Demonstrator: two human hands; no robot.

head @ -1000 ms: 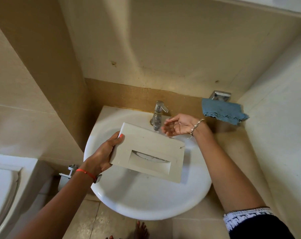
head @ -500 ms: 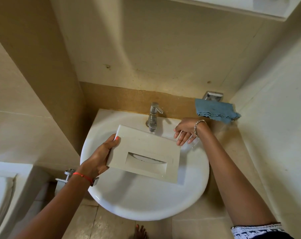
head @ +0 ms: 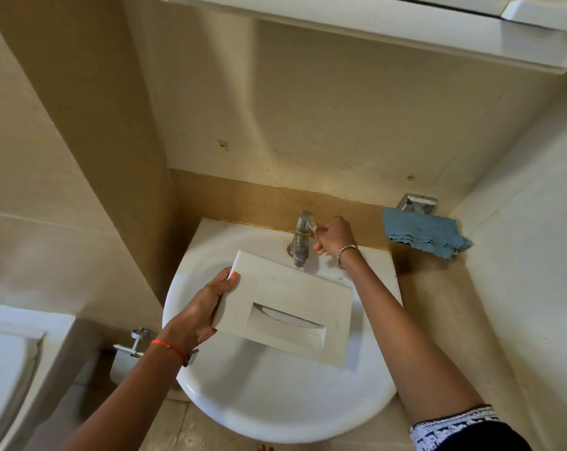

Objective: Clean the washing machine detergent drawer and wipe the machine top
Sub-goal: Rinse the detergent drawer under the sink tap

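The white detergent drawer point(head: 291, 301) hangs over the round white basin point(head: 275, 408), its front panel with the recessed handle facing up. My left hand point(head: 204, 310) grips the drawer's left end, thumb on top. My right hand point(head: 334, 236) is at the chrome tap point(head: 301, 239), its fingers curled round the tap's lever. A blue cloth point(head: 425, 236) lies over a metal holder on the right wall ledge, apart from both hands.
A white toilet point(head: 5, 369) stands at the left with a chrome paper holder point(head: 129, 346) beside it. A white cabinet point(head: 405, 30) juts out overhead. Tiled walls close in left and right of the basin.
My right hand has moved from under the spout, palm up, to the basin's right rim and then up to the tap lever. The drawer has stayed in my left hand over the basin.
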